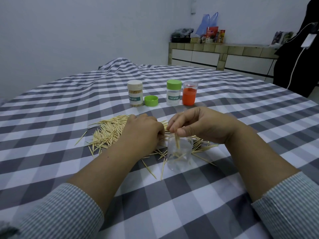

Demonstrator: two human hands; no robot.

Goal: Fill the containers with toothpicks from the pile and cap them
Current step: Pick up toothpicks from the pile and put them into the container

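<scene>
Two hands are down at the checked cloth, and the play runs left to right. Far left, the pile of toothpicks [110,133] lies fanned out flat, sticks pointing every which way, with strays trailing toward the near edge. On its right fringe sits the left hand [143,130], knuckles up, fingers curled down into the sticks; whether it has actually pinched any is hidden under the hand. Just right of it stands the open clear container [179,152], upright, mouth facing up, a few toothpicks already slanting inside. Directly over that mouth hangs the right hand [202,125], thumb and fingertips pinching a small bunch of toothpicks [177,140] that points almost straight down, lower ends already past the rim. That is the relation that matters: bunch vertical, long axis in line with the container, the right hand on top of it and the left hand a touch to the side, nearer the supply. It looks like an early stage of filling, this one nowhere near full. Behind them, well apart in a row: a beige-capped container [135,94] packed with sticks, a loose green cap [151,100], a green-capped container [173,93], and an orange container [189,95].
</scene>
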